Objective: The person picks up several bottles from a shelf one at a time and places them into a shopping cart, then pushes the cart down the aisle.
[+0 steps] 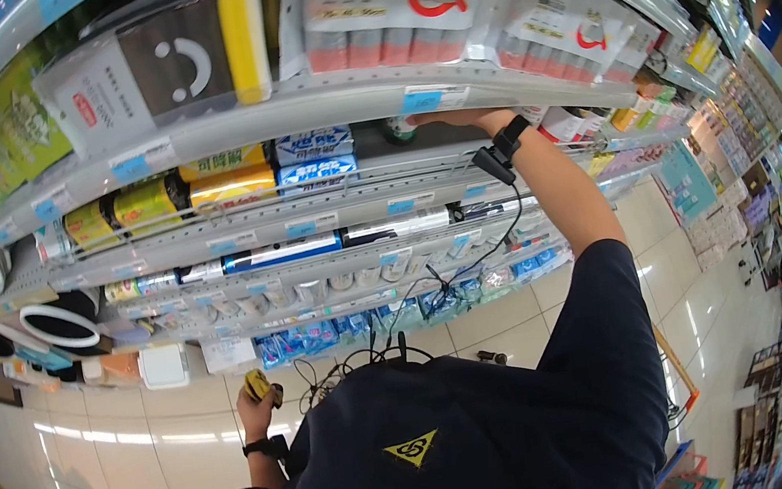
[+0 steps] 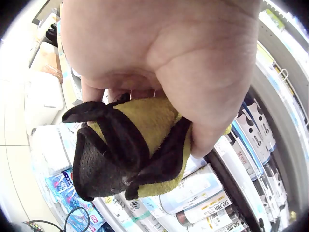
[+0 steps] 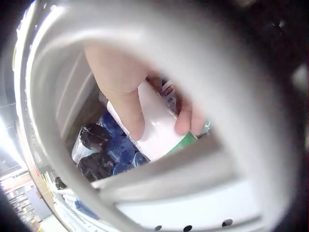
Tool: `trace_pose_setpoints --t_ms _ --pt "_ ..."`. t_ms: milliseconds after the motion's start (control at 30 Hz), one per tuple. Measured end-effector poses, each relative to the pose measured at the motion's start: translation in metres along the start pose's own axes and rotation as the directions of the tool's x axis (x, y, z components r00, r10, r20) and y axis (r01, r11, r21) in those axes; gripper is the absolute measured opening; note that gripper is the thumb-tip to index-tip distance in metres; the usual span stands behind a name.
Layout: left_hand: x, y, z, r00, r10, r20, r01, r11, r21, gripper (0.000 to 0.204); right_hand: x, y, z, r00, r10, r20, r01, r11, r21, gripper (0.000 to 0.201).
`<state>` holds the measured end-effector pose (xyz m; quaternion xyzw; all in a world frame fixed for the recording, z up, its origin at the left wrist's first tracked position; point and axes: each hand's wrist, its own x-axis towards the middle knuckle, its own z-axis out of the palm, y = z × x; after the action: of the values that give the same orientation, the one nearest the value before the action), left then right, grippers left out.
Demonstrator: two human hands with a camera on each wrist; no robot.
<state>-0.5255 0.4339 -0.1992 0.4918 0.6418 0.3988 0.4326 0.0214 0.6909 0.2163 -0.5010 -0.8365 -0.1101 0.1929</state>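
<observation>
My left hand [image 1: 255, 417] hangs low beside the body and holds a folded yellow cloth with black edging [image 2: 149, 121]. In the left wrist view, thumb and fingers curl round the cloth, with its black folds sticking out below. My right hand [image 1: 465, 118] reaches into the shelf level under the hanging grey packs. There it grips a white cylinder with a green end [image 3: 157, 123], thumb on one side and fingertips on the other. Part of the hand is hidden by the shelf rim. Dark and blue rolls [image 3: 118, 147] lie right beside the cylinder.
A pale shelf edge with price tags [image 1: 291, 113] runs just above my right hand. On the same level stand yellow packs [image 1: 224, 173] and blue-white boxes [image 1: 315, 160] behind a wire rail. Boxed rolls [image 1: 281, 251] lie lower. Loose cables [image 1: 438, 288] hang before the shelves.
</observation>
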Motion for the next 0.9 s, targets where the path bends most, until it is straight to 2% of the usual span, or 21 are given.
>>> trace_pose_setpoints --t_ms 33,100,133,200,233,267,300,333,367,433,500,533,600,667,767,800,867,900 --pt "-0.001 0.002 -0.001 1.0 0.002 -0.004 -0.001 0.999 0.05 0.034 0.002 0.006 0.006 1.0 -0.019 0.016 0.019 1.0 0.012 0.045" --pt "-0.002 -0.006 -0.001 1.0 0.007 -0.021 -0.006 0.999 0.046 0.035 -0.001 0.029 0.022 0.985 -0.124 -0.124 0.14 0.981 0.132 0.045" --pt "-0.006 -0.001 0.001 0.999 0.003 -0.042 -0.002 1.0 0.03 0.035 -0.003 0.029 0.021 0.986 -0.135 -0.098 0.149 0.977 0.151 0.045" --pt "-0.016 0.028 0.0 0.998 -0.003 -0.061 0.005 0.999 0.04 0.035 -0.005 0.025 0.008 0.994 0.027 0.104 -0.061 0.94 0.337 0.039" --pt "-0.015 0.017 -0.001 0.997 0.009 -0.072 -0.003 0.996 0.091 0.035 -0.007 0.029 0.009 0.991 0.011 0.13 -0.056 0.936 0.347 0.039" --pt "-0.019 0.007 -0.001 0.997 -0.032 -0.072 0.036 0.997 0.065 0.035 -0.01 0.034 0.011 0.959 0.129 0.251 -0.258 0.76 0.597 0.04" --pt "-0.023 0.008 -0.002 0.995 -0.071 -0.068 0.074 0.996 0.043 0.035 -0.012 0.033 0.016 0.892 0.208 0.402 -0.451 0.483 0.751 0.042" --pt "-0.028 0.008 -0.003 0.994 -0.066 -0.092 0.072 0.995 0.065 0.036 -0.009 0.027 0.017 0.891 0.206 0.404 -0.445 0.567 0.693 0.045" --pt "-0.031 0.01 -0.003 0.992 -0.054 -0.112 0.064 0.994 0.088 0.036 -0.005 0.019 0.015 0.885 0.202 0.42 -0.456 0.561 0.691 0.045" --pt "-0.037 0.019 -0.005 0.991 -0.083 -0.107 0.094 0.99 0.102 0.036 0.004 0.004 0.014 0.815 0.354 0.458 -0.577 0.568 0.587 0.037" --pt "-0.04 0.014 -0.007 0.99 -0.101 -0.095 0.099 0.995 -0.024 0.036 0.009 0.003 0.02 0.82 0.341 0.46 -0.567 0.591 0.574 0.036" --pt "-0.04 0.008 -0.008 0.99 -0.074 -0.122 0.085 0.993 0.081 0.036 0.011 0.009 0.023 0.827 0.305 0.472 -0.555 0.578 0.598 0.037" --pt "-0.04 0.002 -0.01 0.99 -0.078 -0.119 0.086 0.994 0.063 0.036 0.012 0.024 0.03 0.833 0.263 0.488 -0.542 0.567 0.62 0.039" --pt "-0.039 -0.001 -0.01 0.989 -0.085 -0.121 0.088 0.996 0.019 0.038 0.012 0.042 0.036 0.86 0.058 0.507 -0.487 0.386 0.783 0.04" --pt "-0.038 -0.009 -0.01 0.989 -0.09 -0.117 0.093 0.995 0.02 0.038 0.012 0.025 0.027 0.869 -0.012 0.495 -0.461 0.348 0.816 0.038" --pt "-0.038 -0.011 -0.01 0.989 -0.093 -0.116 0.096 0.995 0.018 0.038 0.013 0.021 0.025 0.867 -0.011 0.498 -0.463 0.349 0.815 0.038" --pt "-0.036 -0.013 -0.01 0.988 -0.114 -0.104 0.116 0.993 0.01 0.037 0.013 0.013 0.021 0.835 0.021 0.549 -0.536 0.251 0.806 0.034" --pt "-0.035 -0.011 -0.011 0.989 -0.113 -0.1 0.115 0.993 0.011 0.037 0.014 0.005 0.018 0.835 0.026 0.55 -0.538 0.251 0.805 0.034"
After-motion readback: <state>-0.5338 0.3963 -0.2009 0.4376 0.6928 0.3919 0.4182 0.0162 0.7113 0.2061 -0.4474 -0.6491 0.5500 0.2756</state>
